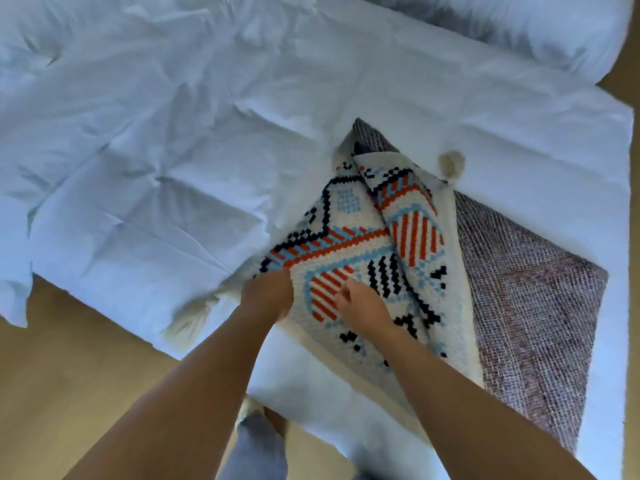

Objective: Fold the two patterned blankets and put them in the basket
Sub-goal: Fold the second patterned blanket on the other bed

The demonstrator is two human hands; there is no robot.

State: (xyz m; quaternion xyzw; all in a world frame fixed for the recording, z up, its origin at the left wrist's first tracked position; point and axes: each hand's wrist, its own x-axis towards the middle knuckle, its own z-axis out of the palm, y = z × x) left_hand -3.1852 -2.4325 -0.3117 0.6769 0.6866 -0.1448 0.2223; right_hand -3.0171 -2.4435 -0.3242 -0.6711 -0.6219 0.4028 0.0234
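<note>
Head view: left hand grips patterned blanket edge, fingers curled; right hand pinches it.

2 blankets, 2 hands, 1 bed

Bedroom in a home: a bed dressed in a rumpled white duvet fills the view, 1 white pillow at its far right corner, a patterned blanket and a purple woven blanket lying near its edge, tan floor alongside.
</note>
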